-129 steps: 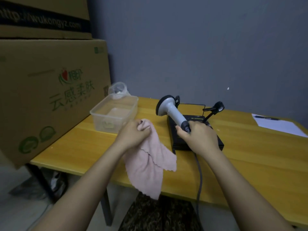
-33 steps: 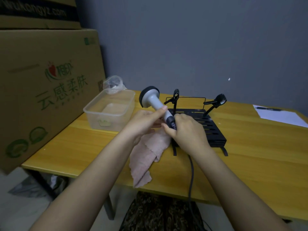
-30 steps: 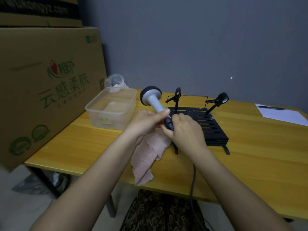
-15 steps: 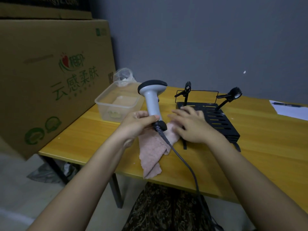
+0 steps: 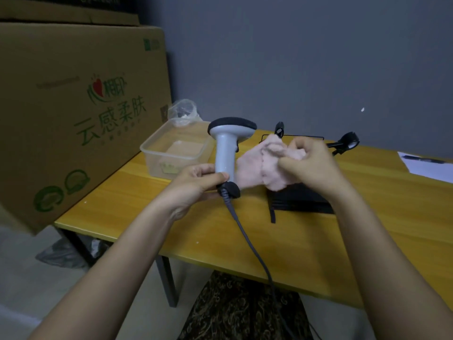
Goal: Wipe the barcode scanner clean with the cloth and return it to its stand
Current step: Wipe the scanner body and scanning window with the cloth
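Observation:
My left hand (image 5: pixel 196 182) grips the lower handle of the grey barcode scanner (image 5: pixel 226 148), which stands upright with its black-rimmed head on top. Its dark cable (image 5: pixel 247 241) hangs from the handle's base over the table's front edge. My right hand (image 5: pixel 311 165) is closed on a bunched pink cloth (image 5: pixel 257 165), held in the air just right of the scanner's handle. The black slotted stand (image 5: pixel 301 202) lies on the yellow table (image 5: pixel 171 217) under my right hand, mostly hidden by it and the cloth.
A clear plastic tub (image 5: pixel 174 150) with a crumpled plastic bag (image 5: pixel 182 111) behind it sits left of the scanner. Big cardboard boxes (image 5: pixel 73 106) wall off the left. A sheet of paper with a pen (image 5: pixel 431 165) lies at the far right. A black clip arm (image 5: pixel 345 143) rises behind the stand.
The scanner passed from my right hand to my left, which now holds it upright. My right hand picked the cloth up off the table and raised it beside the handle.

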`<state>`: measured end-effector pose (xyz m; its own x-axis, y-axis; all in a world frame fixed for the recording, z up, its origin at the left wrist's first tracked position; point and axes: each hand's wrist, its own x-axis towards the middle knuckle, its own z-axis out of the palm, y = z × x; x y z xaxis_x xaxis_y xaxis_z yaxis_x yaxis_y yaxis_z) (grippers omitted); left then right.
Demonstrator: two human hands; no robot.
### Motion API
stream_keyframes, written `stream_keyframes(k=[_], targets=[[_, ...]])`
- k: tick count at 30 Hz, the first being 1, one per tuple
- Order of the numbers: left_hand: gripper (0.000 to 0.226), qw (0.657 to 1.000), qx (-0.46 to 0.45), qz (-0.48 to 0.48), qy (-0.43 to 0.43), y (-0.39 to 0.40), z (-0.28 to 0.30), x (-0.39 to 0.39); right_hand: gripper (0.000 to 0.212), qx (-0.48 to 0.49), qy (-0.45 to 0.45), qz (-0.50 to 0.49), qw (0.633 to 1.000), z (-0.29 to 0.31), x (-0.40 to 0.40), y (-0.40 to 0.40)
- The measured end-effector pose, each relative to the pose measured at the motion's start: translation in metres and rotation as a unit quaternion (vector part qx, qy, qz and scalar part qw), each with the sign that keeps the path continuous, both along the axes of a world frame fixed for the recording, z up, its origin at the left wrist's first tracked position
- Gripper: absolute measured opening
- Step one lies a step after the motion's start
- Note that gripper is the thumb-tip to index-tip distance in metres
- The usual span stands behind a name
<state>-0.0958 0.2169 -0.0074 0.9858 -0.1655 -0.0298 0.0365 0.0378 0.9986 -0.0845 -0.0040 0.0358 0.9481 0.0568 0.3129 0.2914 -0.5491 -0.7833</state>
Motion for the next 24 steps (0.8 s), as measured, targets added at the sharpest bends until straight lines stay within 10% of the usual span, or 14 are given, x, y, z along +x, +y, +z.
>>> stream_keyframes(k=[9,24], targets=[[0.010,0.999,0.015,-0.021,-0.030,-0.022,0.003,-0.002,0.036,-0.125,-0.142,0.012,0.982,-0.006,-0.007,0.046],[0.014,0.996,-0.029,-0.076,-0.048,-0.021,0.006,0.005,0.031,-0.021,-0.135,0.066,0.988,-0.024,-0.015,0.018]])
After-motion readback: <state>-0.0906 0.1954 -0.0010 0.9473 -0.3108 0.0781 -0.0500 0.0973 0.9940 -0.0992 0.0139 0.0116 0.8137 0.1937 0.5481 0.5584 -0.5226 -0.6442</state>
